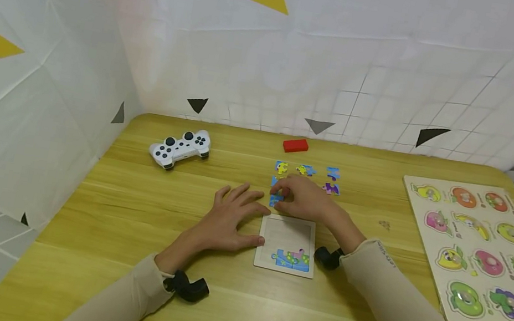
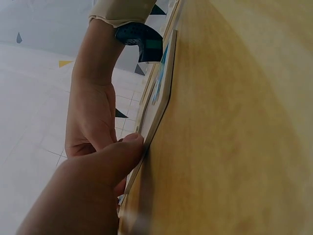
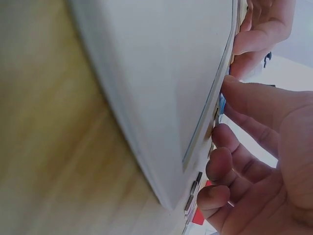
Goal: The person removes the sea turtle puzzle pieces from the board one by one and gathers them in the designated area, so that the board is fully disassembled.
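A square wooden puzzle tray (image 1: 288, 232) lies on the table in the head view, with joined blue and pink pieces (image 1: 293, 260) in its lower right part. My left hand (image 1: 230, 223) rests beside it, fingers spread, the thumb touching the tray's left edge. Beyond the tray, my right hand (image 1: 303, 199) pinches a blue jigsaw piece (image 1: 276, 201) lying on the table, thumb and index finger at its edges. The right wrist view shows that blue piece (image 3: 222, 104) between them, largely hidden. Right-hand fingers partly cover another piece behind it.
Several loose jigsaw pieces (image 1: 306, 170) lie behind my right hand, with a purple one (image 1: 331, 189) at their right. A red block (image 1: 295, 146) sits farther back. A white game controller (image 1: 180, 148) is at left, a fruit peg board (image 1: 484, 258) at right.
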{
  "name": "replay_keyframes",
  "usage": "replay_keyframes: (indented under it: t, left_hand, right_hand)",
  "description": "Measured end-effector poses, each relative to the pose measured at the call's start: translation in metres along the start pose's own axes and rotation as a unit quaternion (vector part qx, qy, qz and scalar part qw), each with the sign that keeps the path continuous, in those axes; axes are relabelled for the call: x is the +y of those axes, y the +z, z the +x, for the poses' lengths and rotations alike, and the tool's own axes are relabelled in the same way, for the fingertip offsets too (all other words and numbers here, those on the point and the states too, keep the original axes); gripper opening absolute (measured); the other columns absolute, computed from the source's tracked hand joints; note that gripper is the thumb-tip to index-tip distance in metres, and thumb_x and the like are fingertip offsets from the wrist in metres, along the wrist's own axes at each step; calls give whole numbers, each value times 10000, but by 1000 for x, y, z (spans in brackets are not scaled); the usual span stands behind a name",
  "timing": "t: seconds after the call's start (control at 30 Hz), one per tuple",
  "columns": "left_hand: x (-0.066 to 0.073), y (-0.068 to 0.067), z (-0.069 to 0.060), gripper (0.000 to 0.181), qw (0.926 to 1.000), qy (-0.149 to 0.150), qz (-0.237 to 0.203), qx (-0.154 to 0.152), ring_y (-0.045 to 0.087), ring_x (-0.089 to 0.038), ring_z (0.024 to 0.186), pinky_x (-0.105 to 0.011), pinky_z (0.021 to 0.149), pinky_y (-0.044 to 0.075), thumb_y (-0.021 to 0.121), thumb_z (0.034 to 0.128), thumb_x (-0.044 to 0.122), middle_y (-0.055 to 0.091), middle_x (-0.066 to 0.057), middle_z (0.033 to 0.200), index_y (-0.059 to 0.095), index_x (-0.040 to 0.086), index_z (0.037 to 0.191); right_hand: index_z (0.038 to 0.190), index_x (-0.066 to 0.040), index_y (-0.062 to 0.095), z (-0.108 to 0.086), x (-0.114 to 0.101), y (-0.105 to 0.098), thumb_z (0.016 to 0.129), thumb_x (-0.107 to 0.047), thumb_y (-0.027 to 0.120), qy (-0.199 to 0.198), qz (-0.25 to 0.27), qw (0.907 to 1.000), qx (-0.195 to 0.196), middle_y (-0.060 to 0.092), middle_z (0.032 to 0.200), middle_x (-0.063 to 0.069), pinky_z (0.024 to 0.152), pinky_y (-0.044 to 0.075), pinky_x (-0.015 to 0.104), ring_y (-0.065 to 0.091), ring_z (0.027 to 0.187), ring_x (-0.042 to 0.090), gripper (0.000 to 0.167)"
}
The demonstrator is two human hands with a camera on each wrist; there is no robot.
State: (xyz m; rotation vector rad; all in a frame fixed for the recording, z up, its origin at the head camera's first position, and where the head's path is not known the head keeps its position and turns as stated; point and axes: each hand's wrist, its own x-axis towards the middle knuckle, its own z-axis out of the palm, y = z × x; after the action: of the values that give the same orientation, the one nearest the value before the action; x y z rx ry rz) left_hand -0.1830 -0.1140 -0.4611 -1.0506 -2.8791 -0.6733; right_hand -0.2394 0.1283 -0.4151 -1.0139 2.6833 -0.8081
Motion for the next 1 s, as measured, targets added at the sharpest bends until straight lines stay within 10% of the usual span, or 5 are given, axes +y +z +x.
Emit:
replay_keyframes:
  t: [1.0]
  left_hand:
    - [0, 0, 0, 559, 10000, -11, -3, -30, 179, -353, 1571, -644, 1192, 83, 610, 902, 652, 388, -3, 1623, 577, 364, 1381]
  right_hand:
    - [1225, -67, 702, -8, 5, -2, 901, -183, 752, 86, 314, 9993, 204, 698, 1080, 109, 834, 515, 419, 620, 971, 253, 347]
